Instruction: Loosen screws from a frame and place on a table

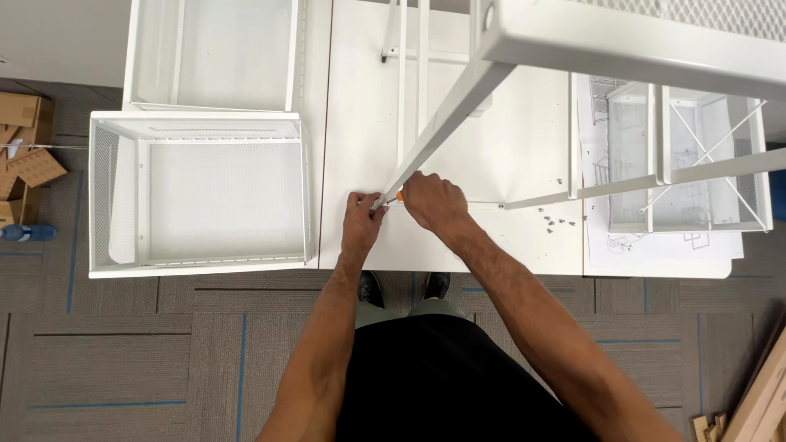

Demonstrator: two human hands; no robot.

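White metal frame [639,41], mesh-topped, nearest the lens at 1 o'clock; one slanting leg [442,131] runs from it down toward the hands at the picture's middle.

Left hand [363,219]: closed around the lower end of the slanting leg, fingers curled, thumb side toward the other hand. Sits at centre, just to the 9 o'clock side of the right hand.

Right hand [434,203]: closed in a fist over a tool with an orange handle [399,196] (only a sliver of orange shows between the two hands; the kind of tool cannot be told). Touching or nearly touching the left hand at the leg's end.

White table [524,147]: bears the frame, both hands and the loose parts.

Thin white rail [536,199]: lies on the table, running from just beside the right hand toward 3 o'clock.

Small screws [550,219]: a scatter of dark-silver pieces on the table at 3 o'clock of the hands, near the rail.

Instruction sheet [655,244]: paper with line drawings, at 3 o'clock, partly under a second white wire frame [696,155].

Mesh basket [196,192]: white, open side up, at 9 o'clock of the hands, overhanging the table's edge.

Second basket [213,53]: same kind, at 11 o'clock, just beyond the first.

Cardboard pieces [29,160]: brown, on the carpet at the far 9 o'clock edge.

Carpet [123,360]: grey tiles with blue lines, from 6 to 8 o'clock.

Black shoes [401,286]: two toes showing under the table's near edge at 6 o'clock.
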